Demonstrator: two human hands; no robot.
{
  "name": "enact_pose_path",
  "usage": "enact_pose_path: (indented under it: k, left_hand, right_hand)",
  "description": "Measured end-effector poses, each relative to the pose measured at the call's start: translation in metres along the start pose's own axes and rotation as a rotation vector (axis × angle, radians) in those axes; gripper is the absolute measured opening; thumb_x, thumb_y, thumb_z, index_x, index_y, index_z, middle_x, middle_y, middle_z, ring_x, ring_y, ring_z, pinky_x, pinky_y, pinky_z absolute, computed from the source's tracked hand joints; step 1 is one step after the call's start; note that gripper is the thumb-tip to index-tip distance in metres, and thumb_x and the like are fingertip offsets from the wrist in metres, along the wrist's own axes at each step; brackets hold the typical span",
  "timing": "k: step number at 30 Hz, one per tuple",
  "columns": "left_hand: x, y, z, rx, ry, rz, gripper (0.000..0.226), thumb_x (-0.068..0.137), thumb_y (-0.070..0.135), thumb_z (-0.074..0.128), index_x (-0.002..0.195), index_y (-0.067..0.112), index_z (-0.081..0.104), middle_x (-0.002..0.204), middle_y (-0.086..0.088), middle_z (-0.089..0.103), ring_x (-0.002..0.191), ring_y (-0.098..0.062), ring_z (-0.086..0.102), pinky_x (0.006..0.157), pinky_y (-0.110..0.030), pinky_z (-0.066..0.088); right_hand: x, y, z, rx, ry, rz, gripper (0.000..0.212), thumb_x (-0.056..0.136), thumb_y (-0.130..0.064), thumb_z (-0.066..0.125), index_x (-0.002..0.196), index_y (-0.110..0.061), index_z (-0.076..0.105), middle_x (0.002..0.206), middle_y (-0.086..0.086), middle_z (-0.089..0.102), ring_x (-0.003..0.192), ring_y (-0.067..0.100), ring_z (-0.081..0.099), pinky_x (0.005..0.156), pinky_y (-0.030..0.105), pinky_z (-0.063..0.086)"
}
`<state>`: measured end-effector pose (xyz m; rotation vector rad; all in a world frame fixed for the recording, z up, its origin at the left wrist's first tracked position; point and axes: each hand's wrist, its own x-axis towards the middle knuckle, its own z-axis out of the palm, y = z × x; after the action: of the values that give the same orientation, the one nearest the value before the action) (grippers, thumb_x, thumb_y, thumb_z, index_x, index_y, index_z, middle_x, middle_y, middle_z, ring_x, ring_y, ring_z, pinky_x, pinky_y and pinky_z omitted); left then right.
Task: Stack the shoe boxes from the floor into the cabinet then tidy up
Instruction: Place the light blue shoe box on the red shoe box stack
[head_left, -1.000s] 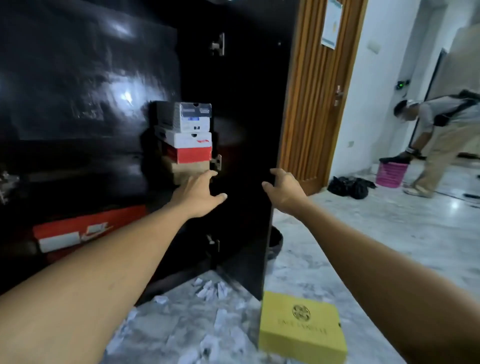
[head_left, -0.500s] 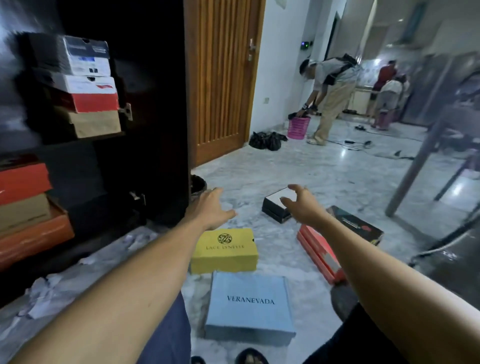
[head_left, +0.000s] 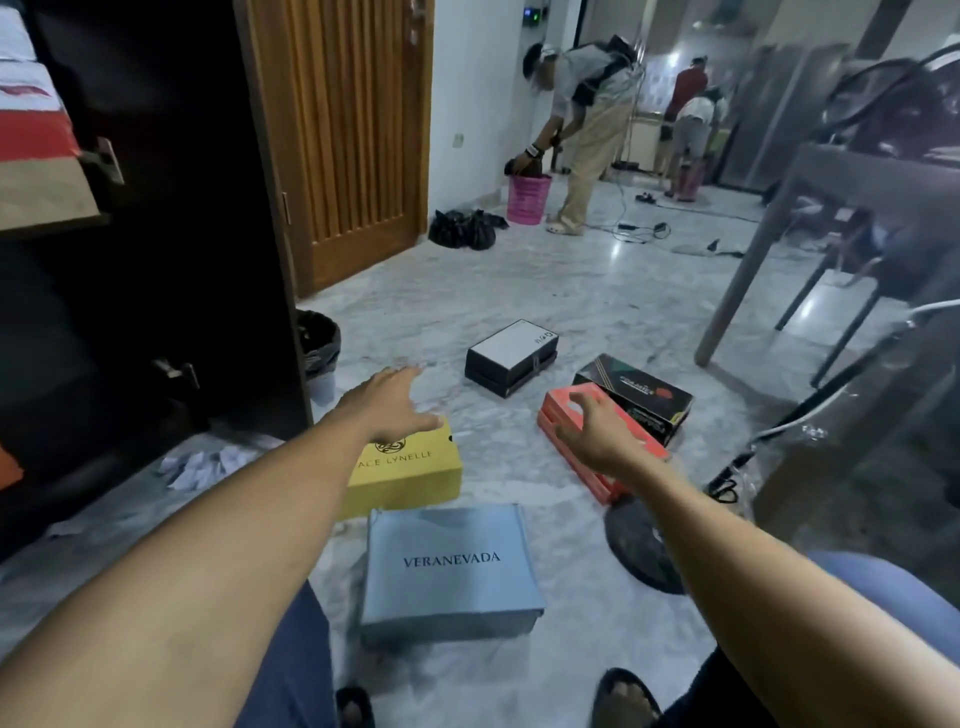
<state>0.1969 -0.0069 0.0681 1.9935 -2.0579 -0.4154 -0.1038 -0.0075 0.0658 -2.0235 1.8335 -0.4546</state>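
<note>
— Reaching for the next box is judged to be the step in hand. Five shoe boxes are seen on the marble floor (head_left: 519, 270): a yellow box (head_left: 410, 470) at about 11 o'clock from the feet, a pale blue box (head_left: 449, 569) at 12 o'clock and nearest, a black-and-white box (head_left: 511, 356) farther out at 12 o'clock, a red box (head_left: 597, 447) at 1 o'clock, and a dark box (head_left: 636, 397) resting against the red one's far side.

— And how are the hands held?

— Nothing is gripped. The left hand (head_left: 387, 402) is spread flat with fingers open, held over the far corner of the yellow box; whether it is touched cannot be told. The right hand (head_left: 597, 431) is likewise open, fingers loosely curled, held over the red box.

— Which box is meant?

— That cannot be said for certain. The black-and-white box lies between the two hands and beyond them, so it may well be the one aimed at.

— What of the cabinet?

— The cabinet (head_left: 156, 234) is seen at 9 to 10 o'clock, its door open, with boxes already stacked on a shelf at the upper left edge. Scraps of paper (head_left: 200, 465) are strewn at its foot, and a small black bin (head_left: 317, 343) is set just beside the door.

— So what is called for next?

— A two-handed hold on opposite sides of one box is called for, lid kept shut, then a lift and a turn toward 9 o'clock. The scraps are judged to be left for the tidying.
</note>
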Motion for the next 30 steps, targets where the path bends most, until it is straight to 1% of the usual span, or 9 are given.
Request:
enact_pose_path:
  k: [9,12,15,18,21,23,26,28,30]
  left_hand:
    - [0.005,-0.046,0.042,-0.122,-0.073,-0.192,0.12,0.057,0.083,0.072,0.155,0.028,0.029,0.155,-0.004,0.041,0.138,-0.025,0.043,0.108,-0.042,0.041]
    - [-0.022,-0.049,0.108,-0.419,-0.026,-0.347,0.133,0.046,0.084,0.075,0.156,0.027,0.027,0.157,-0.004,0.036,0.14,-0.025,0.04,0.11,-0.04,0.039]
    - [-0.058,-0.058,0.183,-0.366,-0.147,-0.355,0.148,0.04,0.088,0.075,0.159,0.027,0.011,0.164,0.001,0.02,0.149,-0.023,0.023,0.116,-0.044,0.031]
    - [-0.078,-0.079,0.239,-0.345,-0.116,-0.323,0.144,0.025,0.092,0.075,0.148,0.037,0.024,0.145,0.01,0.041,0.135,-0.02,0.04,0.1,-0.045,0.047]
    - [-0.087,-0.097,0.279,-0.578,-0.06,-0.373,0.139,0.023,0.072,0.092,0.142,0.038,0.03,0.134,0.017,0.05,0.126,-0.014,0.052,0.087,-0.044,0.056]
    - [-0.096,-0.104,0.297,-0.718,-0.043,-0.385,0.148,0.03,0.053,0.101,0.152,0.039,0.018,0.14,0.023,0.051,0.13,-0.008,0.052,0.091,-0.044,0.056]
    - [-0.099,-0.109,0.302,-0.755,-0.043,-0.414,0.147,0.042,0.039,0.102,0.156,0.044,0.009,0.139,0.028,0.053,0.128,0.001,0.052,0.094,-0.033,0.053]
    - [-0.096,-0.115,0.303,-0.768,-0.039,-0.442,0.144,0.044,0.04,0.101,0.156,0.048,0.01,0.138,0.029,0.054,0.127,0.0,0.054,0.096,-0.032,0.053]
    - [-0.092,-0.118,0.299,-0.769,-0.052,-0.456,0.144,0.042,0.045,0.101,0.154,0.052,0.011,0.137,0.029,0.055,0.127,-0.001,0.054,0.099,-0.038,0.053]
  right_hand:
    - [-0.005,0.073,0.119,0.159,-0.32,0.161,0.095,0.085,-0.055,0.068,0.156,-0.011,0.022,0.159,0.014,0.025,0.142,0.031,0.036,0.112,0.038,0.033]
    - [-0.014,0.105,0.144,0.247,-0.386,0.245,0.114,0.072,-0.059,0.078,0.157,-0.012,0.018,0.159,0.014,0.025,0.144,0.03,0.032,0.113,0.039,0.033]
    - [-0.024,0.129,0.167,0.319,-0.451,0.299,0.137,0.057,-0.057,0.09,0.158,-0.016,0.008,0.163,0.01,0.017,0.147,0.03,0.027,0.114,0.04,0.032]
    - [-0.028,0.141,0.193,0.35,-0.518,0.248,0.156,0.041,-0.055,0.096,0.159,-0.022,0.0,0.165,0.004,0.013,0.15,0.026,0.019,0.117,0.041,0.026]
    - [-0.028,0.154,0.222,0.478,-0.527,0.115,0.146,0.036,-0.043,0.102,0.155,-0.027,0.018,0.155,-0.011,0.037,0.143,0.012,0.036,0.117,0.043,0.034]
    - [-0.029,0.159,0.238,0.544,-0.492,0.061,0.128,0.04,-0.025,0.103,0.145,-0.032,0.03,0.14,-0.018,0.052,0.132,0.005,0.049,0.106,0.037,0.047]
    - [-0.025,0.157,0.252,0.616,-0.424,0.061,0.119,0.046,-0.01,0.101,0.141,-0.033,0.033,0.132,-0.018,0.059,0.126,0.006,0.056,0.099,0.032,0.052]
    - [-0.022,0.155,0.26,0.62,-0.397,0.104,0.129,0.044,-0.021,0.103,0.148,-0.033,0.027,0.135,-0.016,0.059,0.127,0.008,0.056,0.102,0.042,0.051]
    - [-0.02,0.152,0.263,0.595,-0.389,0.146,0.14,0.041,-0.041,0.102,0.152,-0.042,0.016,0.133,-0.025,0.058,0.125,0.003,0.055,0.101,0.039,0.05]
